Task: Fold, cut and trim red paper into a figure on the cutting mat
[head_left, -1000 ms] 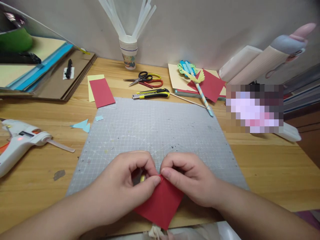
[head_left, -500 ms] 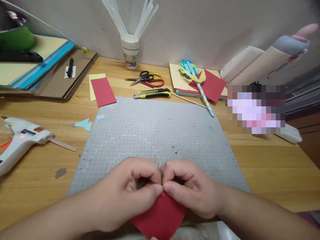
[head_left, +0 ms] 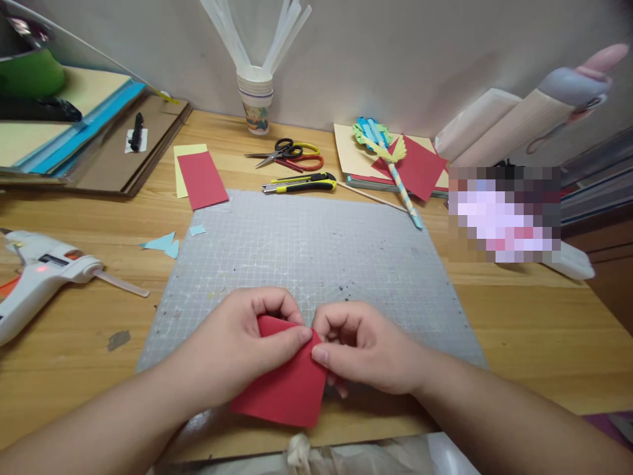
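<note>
A square-looking piece of red paper point(head_left: 287, 392) is held up between both hands, above the near edge of the grey cutting mat point(head_left: 316, 251). My left hand point(head_left: 262, 336) pinches it, thumb on the face and curled fingers behind the upper edge. At the paper's upper right corner, the thumb and bent fingers of my right hand point(head_left: 359, 346) are closed on it. The two thumbs sit close together near that corner. What the fingers behind the sheet do is hidden.
Left of the mat lies a white glue gun point(head_left: 49, 277) with light-blue paper scraps point(head_left: 163, 244). Behind it are red paper point(head_left: 202, 181), a cutter knife point(head_left: 299, 183), scissors point(head_left: 287, 153) and a cup of glue sticks point(head_left: 256, 102). A paper flower point(head_left: 390, 158) lies at back right.
The red paper has been raised and turned, so its corner now points up to the right. Both hands have moved up slightly, and the right has shifted a little from the left.
</note>
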A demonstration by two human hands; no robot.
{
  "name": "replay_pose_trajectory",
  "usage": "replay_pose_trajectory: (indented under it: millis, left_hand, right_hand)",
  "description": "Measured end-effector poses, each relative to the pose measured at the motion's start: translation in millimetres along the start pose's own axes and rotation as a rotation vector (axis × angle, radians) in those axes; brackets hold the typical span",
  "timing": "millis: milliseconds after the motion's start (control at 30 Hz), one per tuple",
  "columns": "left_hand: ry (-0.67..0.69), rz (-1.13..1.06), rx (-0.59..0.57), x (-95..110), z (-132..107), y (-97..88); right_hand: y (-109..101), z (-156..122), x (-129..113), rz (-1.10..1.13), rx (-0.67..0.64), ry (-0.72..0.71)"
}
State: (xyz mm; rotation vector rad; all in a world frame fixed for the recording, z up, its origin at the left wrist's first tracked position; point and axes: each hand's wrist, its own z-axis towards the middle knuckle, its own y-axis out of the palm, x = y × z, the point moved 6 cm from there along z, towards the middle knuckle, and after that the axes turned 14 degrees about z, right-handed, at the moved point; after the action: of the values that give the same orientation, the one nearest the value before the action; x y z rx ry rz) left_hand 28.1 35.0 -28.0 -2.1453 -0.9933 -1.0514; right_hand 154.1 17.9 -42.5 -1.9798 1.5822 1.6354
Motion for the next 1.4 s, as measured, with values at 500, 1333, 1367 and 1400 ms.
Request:
replay_pose_trajectory:
  millis: [500,1333,1367,1400]
  left_hand:
    - [0.123,-0.106,0.173,5,10,-13.7]
    - [0.157,-0.245,-0.022,3,6,-10.2]
    - [0.178,-0.256,-0.051,5,6,-7.9]
    - [0.192,-0.263,-0.071,6,6,-6.0]
  right_hand:
    - [-35,0,-22,0.129,0.376,-0.328]
    - [-44,16,-18,0.462,0.234,-0.279]
    - [-43,16,-17,0.468,0.234,-0.278]
    - [-42,16,-17,0.475,0.234,-0.276]
